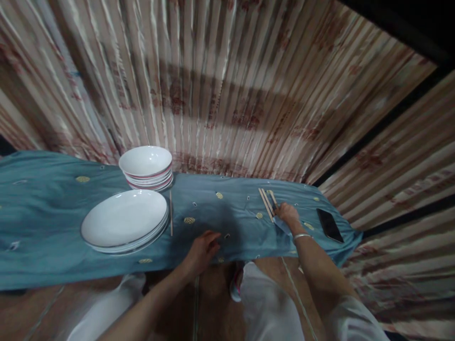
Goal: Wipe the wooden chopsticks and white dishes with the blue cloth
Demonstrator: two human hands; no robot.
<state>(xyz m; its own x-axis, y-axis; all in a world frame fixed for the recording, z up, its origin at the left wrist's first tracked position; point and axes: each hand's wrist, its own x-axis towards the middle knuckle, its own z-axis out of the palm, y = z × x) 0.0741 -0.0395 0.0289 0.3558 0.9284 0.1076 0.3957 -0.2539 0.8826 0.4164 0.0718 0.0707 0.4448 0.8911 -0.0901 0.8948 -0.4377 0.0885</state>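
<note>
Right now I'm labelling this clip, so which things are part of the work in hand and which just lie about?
In hand:
- chopsticks, under the right hand
- blue cloth, touched by the left hand

Lying about:
- stack of plates
- stack of bowls
- single chopstick beside the plates
- dark phone
- striped curtain behind

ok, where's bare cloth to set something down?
Free: between the left hand and right hand, and the cloth's far left, beyond the plates. Crowded: bowls, plates and a single chopstick; chopsticks and phone by the right hand.
</note>
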